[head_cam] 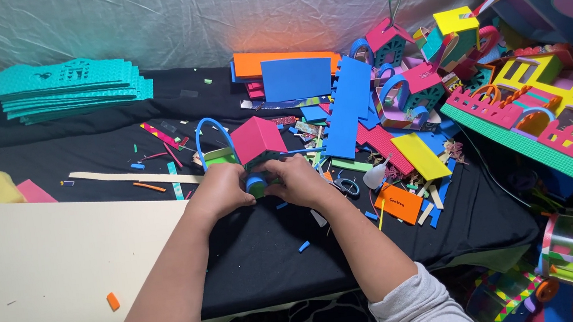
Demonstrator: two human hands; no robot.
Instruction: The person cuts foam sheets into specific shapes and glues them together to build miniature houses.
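Note:
A small foam house (256, 146) with a pink roof, green walls and a blue arched handle sits on the black cloth (261, 257) in the middle. My left hand (219, 190) grips its lower left side. My right hand (301, 179) grips its lower right side, fingers curled against the front. Between the two hands shows a small blue round piece (256, 182) at the base of the house. Both forearms reach in from the bottom edge.
A cream sheet (41, 275) covers the near left. Teal foam sheets (69, 85) are stacked at the far left. Orange and blue foam sheets (294, 74), scissors (348, 187), scraps and several finished foam houses (547, 110) crowd the right side.

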